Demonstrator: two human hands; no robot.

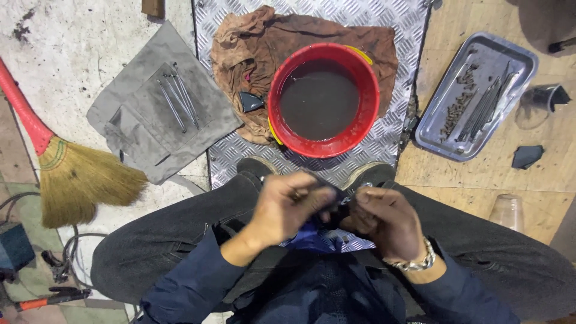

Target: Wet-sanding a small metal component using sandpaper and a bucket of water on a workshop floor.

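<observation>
My left hand [288, 207] and my right hand [384, 219] meet over my lap, both closed on a small dark cloth [336, 201] with a thin metal part hidden inside it. A blue rag [309, 240] hangs below the hands. Just beyond my shoes stands a red bucket [360, 72] of dark liquid on a brown rag [240, 54]. A bracelet circles my right wrist.
A grey cloth [138, 120] at left carries several thin metal rods [177, 102]. A steel tray [432, 129] at right holds rods and small parts. A broom [66, 174] lies far left, cables and pliers [48, 297] lower left, a clear cup [509, 210] at right.
</observation>
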